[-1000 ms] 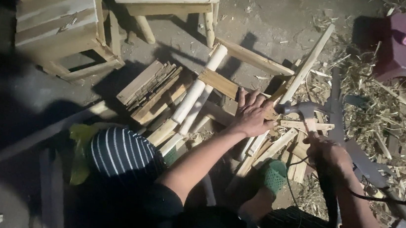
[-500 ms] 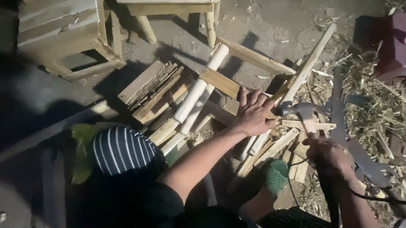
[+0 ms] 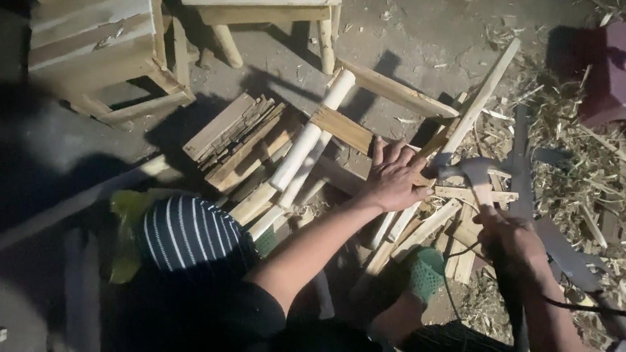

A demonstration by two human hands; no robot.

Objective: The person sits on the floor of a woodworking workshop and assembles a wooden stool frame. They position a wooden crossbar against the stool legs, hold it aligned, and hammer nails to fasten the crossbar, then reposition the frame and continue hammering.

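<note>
It is dark, with 1 bright light shining down from near the camera. The wood sticks [image 3: 309,141] in the middle glow pale. The edges and the left side go black. Shadows are hard, details soft.

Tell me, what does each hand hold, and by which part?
The right hand holds a hammer by its wooden handle. The left hand presses flat on wooden sticks.

dirt floor [image 3: 434,34] (straw-littered), wooden stools [image 3: 100,44], dim light
</note>
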